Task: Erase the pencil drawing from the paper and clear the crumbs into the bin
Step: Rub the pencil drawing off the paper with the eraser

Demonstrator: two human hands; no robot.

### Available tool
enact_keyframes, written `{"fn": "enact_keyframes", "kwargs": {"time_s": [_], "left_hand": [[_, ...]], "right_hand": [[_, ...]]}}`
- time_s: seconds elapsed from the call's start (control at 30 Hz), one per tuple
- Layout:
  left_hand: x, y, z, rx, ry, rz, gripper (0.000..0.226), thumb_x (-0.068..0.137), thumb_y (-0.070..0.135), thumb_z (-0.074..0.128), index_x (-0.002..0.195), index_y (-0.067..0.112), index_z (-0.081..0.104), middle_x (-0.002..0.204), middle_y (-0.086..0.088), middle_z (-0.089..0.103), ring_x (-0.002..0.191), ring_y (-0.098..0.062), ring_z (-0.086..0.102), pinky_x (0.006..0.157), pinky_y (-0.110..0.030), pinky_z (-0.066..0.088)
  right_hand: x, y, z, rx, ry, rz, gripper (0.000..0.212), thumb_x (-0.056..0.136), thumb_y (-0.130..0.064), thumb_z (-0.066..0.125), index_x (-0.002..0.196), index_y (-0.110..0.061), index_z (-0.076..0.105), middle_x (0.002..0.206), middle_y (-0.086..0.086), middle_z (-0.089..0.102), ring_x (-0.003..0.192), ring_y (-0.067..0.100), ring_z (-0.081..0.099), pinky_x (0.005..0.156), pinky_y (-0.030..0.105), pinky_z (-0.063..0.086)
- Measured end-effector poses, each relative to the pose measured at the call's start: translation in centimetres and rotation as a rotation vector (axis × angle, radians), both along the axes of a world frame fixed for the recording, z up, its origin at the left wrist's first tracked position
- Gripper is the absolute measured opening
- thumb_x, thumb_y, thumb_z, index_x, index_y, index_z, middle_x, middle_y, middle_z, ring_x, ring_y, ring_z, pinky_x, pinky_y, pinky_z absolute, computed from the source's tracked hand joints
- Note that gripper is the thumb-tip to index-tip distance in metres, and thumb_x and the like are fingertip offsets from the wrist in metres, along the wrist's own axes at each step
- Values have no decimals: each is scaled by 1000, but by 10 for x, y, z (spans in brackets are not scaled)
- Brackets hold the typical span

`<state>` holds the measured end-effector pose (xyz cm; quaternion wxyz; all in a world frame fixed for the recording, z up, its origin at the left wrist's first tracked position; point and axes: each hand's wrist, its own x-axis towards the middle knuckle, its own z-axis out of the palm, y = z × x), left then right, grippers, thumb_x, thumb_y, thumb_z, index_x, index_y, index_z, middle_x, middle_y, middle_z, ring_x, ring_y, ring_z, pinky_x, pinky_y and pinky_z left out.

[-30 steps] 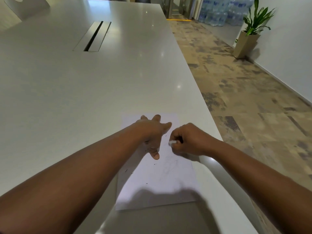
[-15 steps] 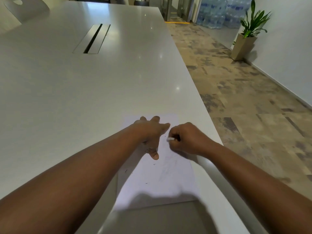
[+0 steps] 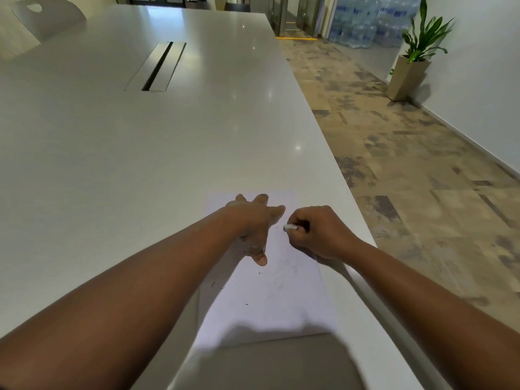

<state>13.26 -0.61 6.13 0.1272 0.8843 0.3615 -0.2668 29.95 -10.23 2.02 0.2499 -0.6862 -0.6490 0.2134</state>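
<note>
Head view: paper (image 3: 277, 299) flat at near right edge of white table (image 3: 140, 164); left hand (image 3: 254, 220) spread flat on it, pressing down; right hand (image 3: 319, 232) curled, pinching white eraser (image 3: 289, 227) against sheet; dark crumbs (image 3: 246, 304) scattered on paper; bin out of sight

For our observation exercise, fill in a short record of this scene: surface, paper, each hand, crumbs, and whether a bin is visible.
surface: white table
paper: white sheet lying flat near the table's right edge
left hand: left hand pressing flat on the sheet, fingers spread
right hand: right hand gripping a white eraser against the sheet
crumbs: dark crumbs scattered on the sheet
drawing: only faint marks show
bin: none in view
</note>
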Motion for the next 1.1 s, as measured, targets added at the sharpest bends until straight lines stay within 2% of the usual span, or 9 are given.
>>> {"fn": "enact_keyframes", "kwargs": {"time_s": [0.07, 0.2, 0.33, 0.43, 0.6, 0.67, 0.83, 0.93, 1.1], "left_hand": [[2, 1, -3, -4, 30, -6, 120, 68, 36, 91, 155, 46, 9, 158, -3, 12, 142, -54, 15, 87, -50, 48], [6, 2, -6, -63, 62, 8, 126, 78, 36, 83, 155, 51, -15, 164, -4, -8, 144, -64, -7, 103, -58, 41], [6, 0, -4, -38, 0, 18, 106, 78, 48, 82, 155, 46, 10, 148, -5, 19, 138, -59, 16, 83, -49, 50], [7, -1, -6, -40, -49, 30, 97, 72, 51, 87, 147, 40, 27, 132, -3, 27, 130, -54, 25, 63, -40, 44], [12, 0, -11, -18, -5, 38, 116, 73, 49, 86, 154, 47, 4, 142, -7, 21, 134, -62, 18, 73, -44, 47], [13, 0, -12, -8, 0, 44, 116, 73, 48, 86, 154, 48, 3, 144, -8, 20, 134, -64, 16, 72, -44, 47], [15, 1, -14, -7, 9, 47, 121, 75, 48, 85, 155, 51, -5, 148, -8, 15, 136, -64, 14, 76, -44, 49], [15, 2, -14, 0, 8, 49, 122, 74, 50, 85, 156, 51, -5, 151, -8, 14, 137, -65, 12, 77, -44, 48], [15, 3, -17, -7, 9, 53, 124, 73, 51, 85, 155, 52, -7, 153, -7, 12, 138, -64, 12, 76, -44, 46]], "right_hand": [[6, -6, 2, -46, 58, 3, 9, 91, -11, 73, 83, -14, 77, 67, -8, 70, 60, 1, 59, 60, 15, 48], [17, -10, 4, -68, 110, -50, 8, 96, -19, 74, 91, -16, 80, 79, -5, 77, 74, 4, 70, 69, 16, 53], [18, -7, 6, -61, 22, -61, 15, 100, -24, 69, 90, -16, 77, 91, -9, 69, 86, 4, 64, 75, 18, 47], [17, 0, 2, -19, -55, -71, 17, 101, -25, 67, 89, -15, 76, 89, -6, 67, 84, 5, 62, 75, 24, 46], [9, -6, 6, -58, -54, 32, 18, 96, -19, 67, 81, -12, 73, 79, -2, 71, 74, 15, 66, 72, 38, 56], [11, -10, 11, -145, -28, 126, 22, 94, -16, 66, 73, -12, 71, 71, -1, 73, 66, 17, 68, 68, 37, 58], [20, -2, 8, 1, -19, 19, 30, 97, -18, 67, 68, -14, 71, 66, -3, 73, 64, 12, 67, 71, 39, 56], [16, -6, 7, -111, 65, 127, 25, 96, -16, 69, 72, -7, 70, 66, 6, 71, 60, 20, 64, 68, 36, 56], [17, 0, 3, 23, 24, 29, 29, 96, -16, 69, 68, -9, 68, 63, 2, 69, 60, 14, 64, 68, 41, 55]]}}
